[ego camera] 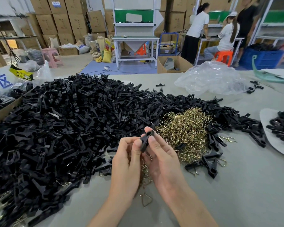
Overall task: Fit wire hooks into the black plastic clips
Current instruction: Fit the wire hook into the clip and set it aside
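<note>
Pinching one small black plastic clip (147, 139) between the left hand (126, 161) and the right hand (162, 163), both clamped on it with curled fingers and thumbs, and holding it just above the grey desk (236, 185). Holding it tilted, upper end pointing toward the heap of brass-coloured bent wire hooks (185, 128) lying just beyond the right hand. Working beside a wide mound of loose black plastic clips (64, 128), spreading over the left and middle of the desk and curving round behind the hooks. Showing a few more wire hooks (145, 171) between the two palms, though not revealing whether held or lying on the desk below. Sharing the desk with a single bent wire hook (147, 199) lying between the wrists, several black clips with wire loops at their ends (208, 164) just right of the right hand, and a crumpled clear plastic bag (210, 77) at the far side, well apart from the hands.
</note>
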